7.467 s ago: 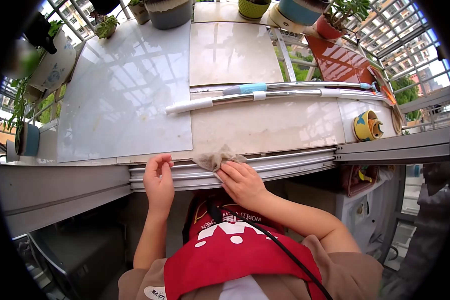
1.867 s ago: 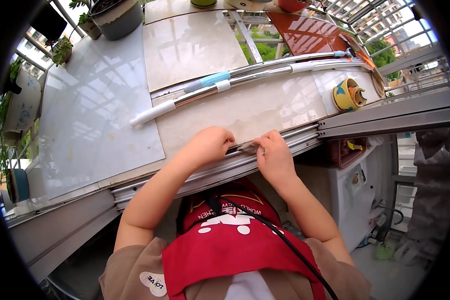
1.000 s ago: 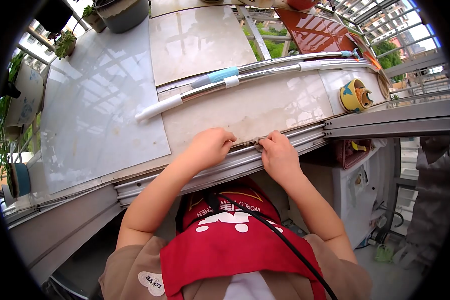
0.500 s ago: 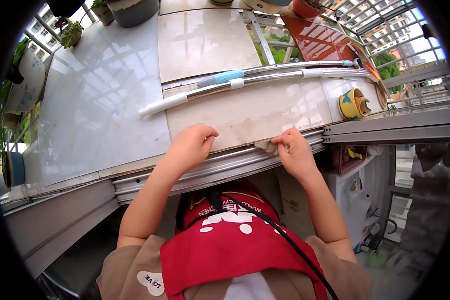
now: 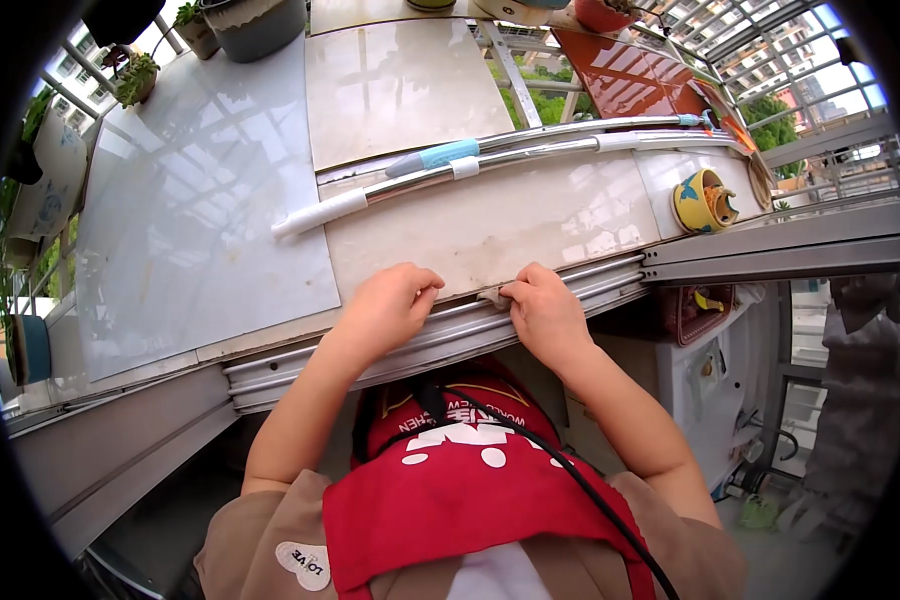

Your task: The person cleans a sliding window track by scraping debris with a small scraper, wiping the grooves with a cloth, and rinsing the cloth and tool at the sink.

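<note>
My right hand [image 5: 548, 318] pinches a small greyish-brown rag [image 5: 493, 297] between thumb and fingers. The rag lies against the metal window track [image 5: 450, 335], right by the front edge of the beige tile [image 5: 510, 225]. To the left, my left hand [image 5: 388, 305] hovers over the same edge with its fingers curled in, and nothing shows in them. A short gap of track and tile edge separates the two hands.
Behind the hands lie two long metal poles [image 5: 530, 152] with white and blue grips. A yellow pot [image 5: 705, 202] stands at the right, and a grey-white panel [image 5: 200, 220] covers the left. Potted plants [image 5: 138, 78] line the far edge.
My right hand has moved left along the track with the rag, nearer my left hand. My left hand has shifted slightly right and toward me.
</note>
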